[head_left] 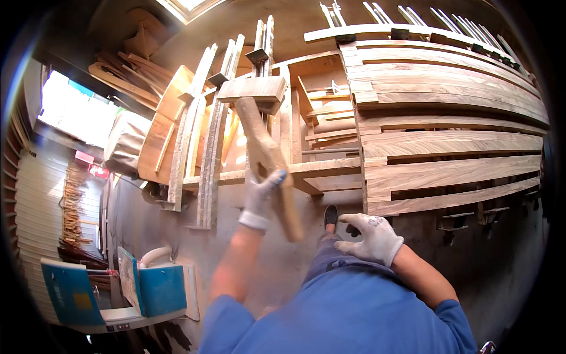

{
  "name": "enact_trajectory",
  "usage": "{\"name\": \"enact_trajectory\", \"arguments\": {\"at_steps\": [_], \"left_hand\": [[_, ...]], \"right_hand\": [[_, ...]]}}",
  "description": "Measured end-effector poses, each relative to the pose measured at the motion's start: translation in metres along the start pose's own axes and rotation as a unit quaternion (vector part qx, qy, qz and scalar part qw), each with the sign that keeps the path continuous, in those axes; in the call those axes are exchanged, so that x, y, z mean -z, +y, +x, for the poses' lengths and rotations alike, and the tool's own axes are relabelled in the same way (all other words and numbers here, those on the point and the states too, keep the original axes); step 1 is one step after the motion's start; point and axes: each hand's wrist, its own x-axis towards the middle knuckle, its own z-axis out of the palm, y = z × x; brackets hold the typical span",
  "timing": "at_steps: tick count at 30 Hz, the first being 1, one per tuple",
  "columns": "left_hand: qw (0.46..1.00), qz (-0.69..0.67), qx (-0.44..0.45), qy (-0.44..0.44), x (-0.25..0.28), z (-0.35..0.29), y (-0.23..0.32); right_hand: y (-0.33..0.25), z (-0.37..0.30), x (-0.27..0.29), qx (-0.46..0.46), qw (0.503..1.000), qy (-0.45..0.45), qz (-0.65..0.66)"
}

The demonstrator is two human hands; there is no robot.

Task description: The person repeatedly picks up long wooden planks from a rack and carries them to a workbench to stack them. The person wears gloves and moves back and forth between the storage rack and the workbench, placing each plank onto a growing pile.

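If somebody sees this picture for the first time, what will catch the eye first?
First, the big wooden mallet at the centre, gripped by its handle in the gloved left hand. Next, the glued wooden panel filling the upper right, held in clamps. The gloved right hand rests empty on the person's thigh.

- A woodworking shop: glued-up timber panels (448, 135) held in clamps fill the right of the frame.
- Planks and offcuts (135, 71) lean at upper left.
- Blue machine (159, 289), perhaps a saw, lower left.
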Motion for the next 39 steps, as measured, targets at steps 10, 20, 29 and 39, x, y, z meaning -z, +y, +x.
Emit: {"name": "enact_trajectory", "arguments": {"at_steps": [10,20,29,39], "left_hand": [[0.768,0.634,-0.092,0.002,0.125,0.147,-0.027],[0.783,0.612,-0.011,-0.11,0.175,0.171,-0.072],[0.755,0.611,-0.224,-0.077,0.078,0.161,-0.06],[0.764,0.459,0.011,-0.453,-0.103,0.057,-0.135]], "right_hand": [[0.054,0.022,0.007,-0.174,0.972,0.149,-0.045],[0.082,0.011,-0.019,-0.215,0.92,0.265,-0.195],[0.108,-0.009,-0.022,-0.172,0.902,0.319,-0.235],[0.133,-0.051,-0.014,-0.426,0.742,0.507,0.1]]}}
